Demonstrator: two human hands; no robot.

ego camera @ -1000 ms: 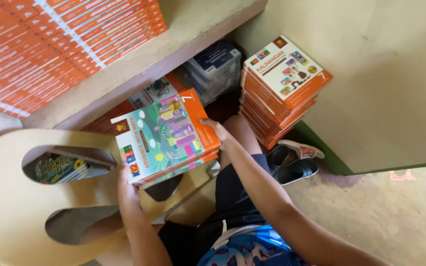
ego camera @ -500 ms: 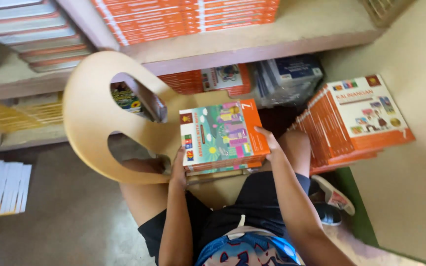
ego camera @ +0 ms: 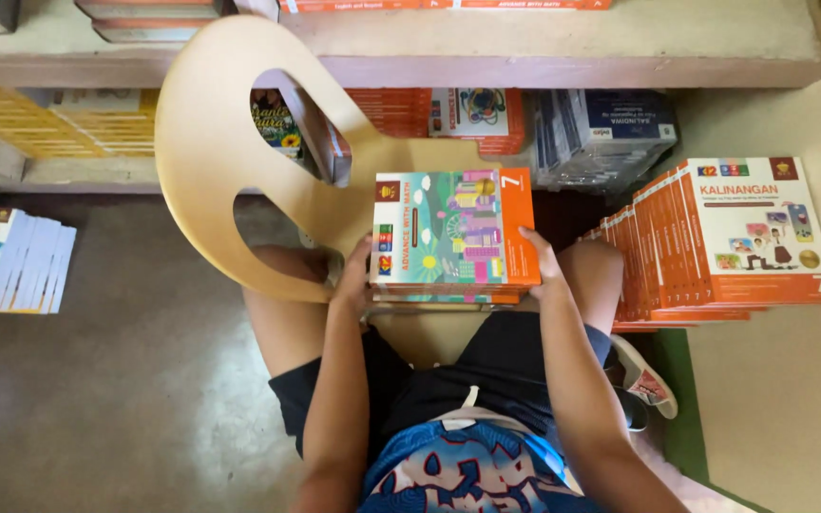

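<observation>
I sit astride a tan plastic chair (ego camera: pixel 211 142) that faces backward. A small stack of orange and green textbooks (ego camera: pixel 453 233) rests between my knees on the chair seat. My left hand (ego camera: pixel 353 280) grips the stack's left edge. My right hand (ego camera: pixel 539 266) grips its right edge. The top cover shows a colourful cartoon town.
A tall leaning pile of orange textbooks (ego camera: pixel 724 247) stands by the wall at right. A low shelf (ego camera: pixel 544 66) ahead holds more books, wrapped dark bundles (ego camera: pixel 605 133) and yellow books (ego camera: pixel 49 123). White-spined books (ego camera: pixel 11 256) lie on the floor at left.
The view has swung so the shelf runs level across the top. The stack in my hands has come lower and nearer my lap, both hands still gripping it.
</observation>
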